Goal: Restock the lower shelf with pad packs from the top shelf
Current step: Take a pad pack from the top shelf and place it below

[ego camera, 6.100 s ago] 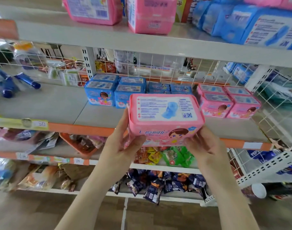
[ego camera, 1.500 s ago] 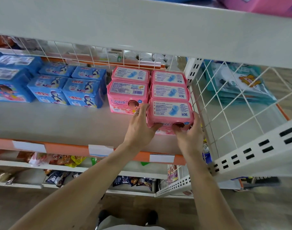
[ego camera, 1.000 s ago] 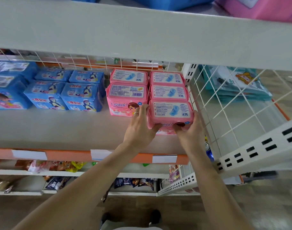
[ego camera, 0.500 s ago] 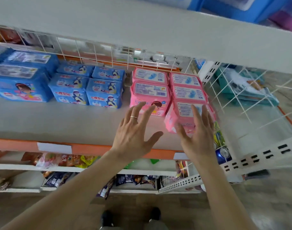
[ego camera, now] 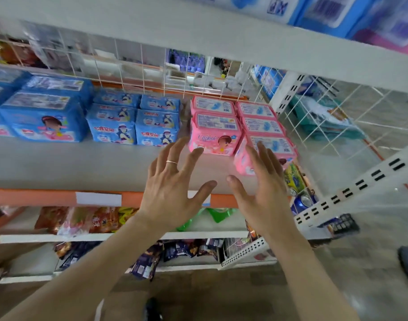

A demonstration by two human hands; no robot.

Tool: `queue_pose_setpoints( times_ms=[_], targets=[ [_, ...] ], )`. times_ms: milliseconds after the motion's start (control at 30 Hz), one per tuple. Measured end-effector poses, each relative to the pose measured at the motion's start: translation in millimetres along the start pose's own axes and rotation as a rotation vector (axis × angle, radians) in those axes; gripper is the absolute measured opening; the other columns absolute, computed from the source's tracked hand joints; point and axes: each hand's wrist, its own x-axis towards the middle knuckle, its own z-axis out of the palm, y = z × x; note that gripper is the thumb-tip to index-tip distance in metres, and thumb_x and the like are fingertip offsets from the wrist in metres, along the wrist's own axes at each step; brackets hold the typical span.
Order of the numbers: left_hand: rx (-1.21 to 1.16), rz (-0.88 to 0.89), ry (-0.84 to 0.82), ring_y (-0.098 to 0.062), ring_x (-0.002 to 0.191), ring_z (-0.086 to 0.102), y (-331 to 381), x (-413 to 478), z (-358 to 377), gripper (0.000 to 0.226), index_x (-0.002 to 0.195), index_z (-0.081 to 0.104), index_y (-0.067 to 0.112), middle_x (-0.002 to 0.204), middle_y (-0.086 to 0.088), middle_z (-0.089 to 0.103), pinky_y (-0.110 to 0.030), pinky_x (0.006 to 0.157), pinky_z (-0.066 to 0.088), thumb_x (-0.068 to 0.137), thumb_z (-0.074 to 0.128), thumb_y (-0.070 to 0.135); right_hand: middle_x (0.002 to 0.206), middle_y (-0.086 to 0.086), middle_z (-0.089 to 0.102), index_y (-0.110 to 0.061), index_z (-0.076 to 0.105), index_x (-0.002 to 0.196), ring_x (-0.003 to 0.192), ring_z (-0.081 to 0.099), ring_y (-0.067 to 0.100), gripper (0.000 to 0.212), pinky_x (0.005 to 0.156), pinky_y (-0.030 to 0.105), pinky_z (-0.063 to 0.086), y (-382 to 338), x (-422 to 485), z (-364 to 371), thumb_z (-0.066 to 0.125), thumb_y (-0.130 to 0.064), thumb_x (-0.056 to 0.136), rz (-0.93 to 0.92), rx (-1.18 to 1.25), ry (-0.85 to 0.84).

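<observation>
Several pink pad packs stand in two rows at the right end of the lower shelf (ego camera: pixel 82 167). The front pack of the right row (ego camera: pixel 271 148) sits closest to the shelf edge, partly hidden by my right hand (ego camera: pixel 261 191). The left row's front pack (ego camera: pixel 215 134) shows its printed face. My left hand (ego camera: pixel 172 188), with a ring on it, hovers over the bare shelf in front of that pack. Both hands hold nothing, fingers spread. The top shelf (ego camera: pixel 221 35) runs overhead with blue packs (ego camera: pixel 325 12) and a pink pack (ego camera: pixel 388 40) on it.
Blue pad packs (ego camera: pixel 133 121) and larger blue packs (ego camera: pixel 43 117) fill the shelf's left part. A white wire side panel (ego camera: pixel 332 117) closes the shelf's right end, and a wire grid (ego camera: pixel 133 63) backs it. Snack bags (ego camera: pixel 87 218) lie on shelves below. Cans (ego camera: pixel 302 200) sit lower right.
Both hands let go of the pink pack, which now rests at the front of the right row. The hands have drawn back from it with fingers spread.
</observation>
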Motion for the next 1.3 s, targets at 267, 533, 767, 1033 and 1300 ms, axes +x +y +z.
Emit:
queue_pose_setpoints(
  times_ms=[267,533,767,1033,1300],
  targets=[
    [0.066,0.013,0.144,-0.034,0.138,0.033,41,-37,-67,0.068,0.143,0.043,0.022,0.155,-0.008,0.036,-0.054,0.103,0.039,0.090,0.040,0.065,0.162,-0.004,0.027,-0.024,0.032,0.154,0.151,0.017,0.017,0.074,0.123,0.038,0.018,-38,-28,-51,0.053,-0.053,0.089,-0.109,0.089,0.041],
    [0.125,0.048,0.263,-0.030,0.137,0.036,81,-74,-150,0.071,0.144,0.047,0.020,0.155,-0.004,0.036,-0.051,0.108,0.034,0.091,0.040,0.067,0.161,-0.003,0.030,-0.018,0.036,0.153,0.150,0.017,0.012,0.069,0.124,0.038,0.018,-85,-53,-115,0.060,-0.047,0.095,-0.237,0.152,0.160],
    [0.169,0.105,0.384,-0.024,0.136,0.037,90,-86,-213,0.066,0.142,0.042,0.026,0.151,-0.001,0.039,-0.049,0.106,0.036,0.092,0.039,0.069,0.160,-0.004,0.032,-0.021,0.037,0.152,0.150,0.021,0.012,0.069,0.122,0.041,0.022,-132,-57,-138,0.059,-0.052,0.093,-0.315,0.225,0.226],
    [0.163,0.174,0.461,-0.028,0.127,0.044,46,-58,-264,0.066,0.141,0.045,0.019,0.151,-0.004,0.040,-0.053,0.098,0.042,0.092,0.041,0.063,0.159,-0.002,0.034,-0.019,0.039,0.151,0.149,0.024,0.014,0.070,0.120,0.034,0.022,-190,-25,-136,0.051,-0.055,0.092,-0.385,0.130,0.302],
    [0.197,0.185,0.520,-0.027,0.135,0.042,-52,-19,-333,0.067,0.141,0.048,0.019,0.149,-0.004,0.043,-0.045,0.098,0.040,0.092,0.041,0.064,0.156,0.000,0.039,-0.015,0.043,0.149,0.147,0.029,0.013,0.070,0.115,0.008,0.012,-287,44,-94,0.052,-0.054,0.092,-0.430,0.120,0.355]
  ],
)
